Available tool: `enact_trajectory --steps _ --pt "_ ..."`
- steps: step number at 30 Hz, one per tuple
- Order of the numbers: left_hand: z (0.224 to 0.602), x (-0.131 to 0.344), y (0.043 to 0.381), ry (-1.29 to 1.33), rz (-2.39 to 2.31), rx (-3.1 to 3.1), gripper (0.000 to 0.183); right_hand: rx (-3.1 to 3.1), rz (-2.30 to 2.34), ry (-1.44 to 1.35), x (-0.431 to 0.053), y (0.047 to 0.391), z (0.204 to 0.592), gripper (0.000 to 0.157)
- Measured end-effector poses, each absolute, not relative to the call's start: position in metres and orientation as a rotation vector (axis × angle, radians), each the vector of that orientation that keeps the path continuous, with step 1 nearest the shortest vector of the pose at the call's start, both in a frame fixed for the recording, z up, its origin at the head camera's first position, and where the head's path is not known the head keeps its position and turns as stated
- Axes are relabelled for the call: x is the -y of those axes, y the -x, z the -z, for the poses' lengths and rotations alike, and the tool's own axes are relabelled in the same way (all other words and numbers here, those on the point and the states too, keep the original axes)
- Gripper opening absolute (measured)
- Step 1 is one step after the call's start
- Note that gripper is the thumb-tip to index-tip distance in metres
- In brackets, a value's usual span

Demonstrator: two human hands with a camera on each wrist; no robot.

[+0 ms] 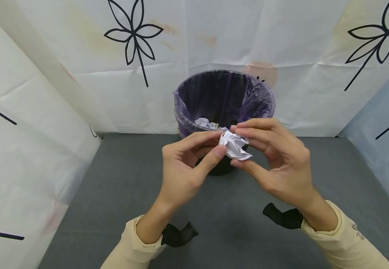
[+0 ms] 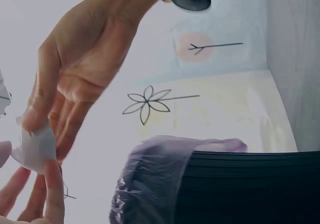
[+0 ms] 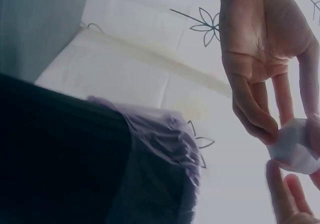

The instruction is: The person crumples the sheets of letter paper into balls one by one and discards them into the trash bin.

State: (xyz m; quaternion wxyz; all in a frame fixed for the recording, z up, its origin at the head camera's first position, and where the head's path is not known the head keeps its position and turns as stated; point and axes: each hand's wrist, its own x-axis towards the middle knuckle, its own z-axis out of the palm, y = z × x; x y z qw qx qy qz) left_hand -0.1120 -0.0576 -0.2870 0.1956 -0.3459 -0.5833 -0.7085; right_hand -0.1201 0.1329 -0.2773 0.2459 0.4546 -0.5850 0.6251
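A crumpled ball of white paper [image 1: 235, 145] is held up between both hands, over the near side of the bin in the head view. My left hand [image 1: 186, 168] pinches its left side, thumb in front and fingers behind. From the right, my right hand [image 1: 283, 162] grips it with the thumb below and the fingertips above. In the left wrist view the paper [image 2: 37, 146] appears as a pale lump among the fingertips. Both hands also surround the paper [image 3: 295, 146] in the right wrist view. The hands hide part of the bin's front.
A black bin [image 1: 219, 170] with a purple plastic liner [image 1: 258, 99] stands at the back of the grey table [image 1: 127, 179]. Several crumpled white papers [image 1: 205, 122] lie inside. White cloth walls [image 1: 80, 45] with flower drawings enclose the back and sides.
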Motion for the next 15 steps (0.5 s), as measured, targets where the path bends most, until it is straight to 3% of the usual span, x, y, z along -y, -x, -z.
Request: enact_trajectory --steps 6,9,15 --pt "0.261 0.065 0.125 0.894 2.018 1.73 0.028 1.869 -1.483 -1.167 -0.135 0.131 0.249 0.044" --pt "0.242 0.069 0.137 0.877 1.971 1.833 0.027 1.964 -1.424 -1.115 -0.137 0.142 0.233 0.051" --pt "0.204 0.075 0.165 0.878 1.874 2.028 0.033 2.022 -1.688 -1.05 -0.139 0.173 0.199 0.04"
